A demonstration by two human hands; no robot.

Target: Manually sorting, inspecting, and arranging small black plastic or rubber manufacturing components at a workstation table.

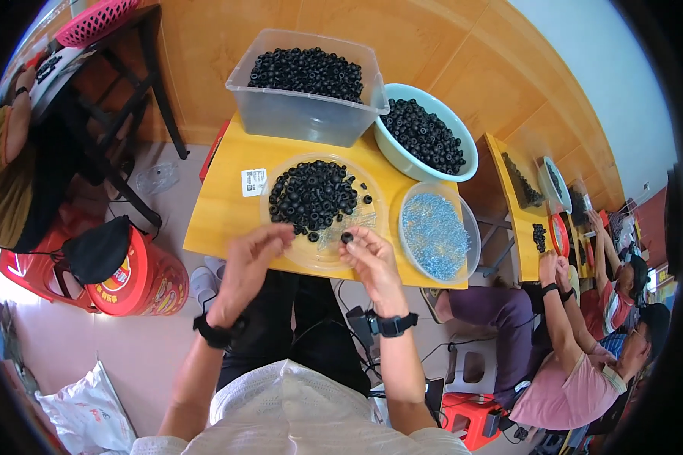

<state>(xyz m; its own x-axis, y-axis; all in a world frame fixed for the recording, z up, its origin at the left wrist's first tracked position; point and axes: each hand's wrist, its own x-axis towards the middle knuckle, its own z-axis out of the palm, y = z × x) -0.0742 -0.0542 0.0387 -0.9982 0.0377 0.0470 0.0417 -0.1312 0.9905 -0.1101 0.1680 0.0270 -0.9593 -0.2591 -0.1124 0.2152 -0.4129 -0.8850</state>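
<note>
My right hand point(373, 265) pinches a small round black part point(347, 237) with a hole in it, over the right front of a clear round tray point(379, 199). Facing it across the tray's front edge is my left hand point(252, 259). Its fingertips are smeared by motion, so whether they hold anything does not show. A heap of black ring-like parts point(311, 193) lies in the tray, with some thin clear pieces point(364, 220) beside it. To the right stands a clear round tub point(474, 262) of small light-blue pieces point(436, 233).
On the yellow table point(224, 216) a clear bin point(300, 120) and a light-blue basin point(467, 168) hold more black parts. A white label point(253, 183) lies left of the tray. A red bucket point(155, 284) stands on the floor at left. Other people sit at tables on both sides.
</note>
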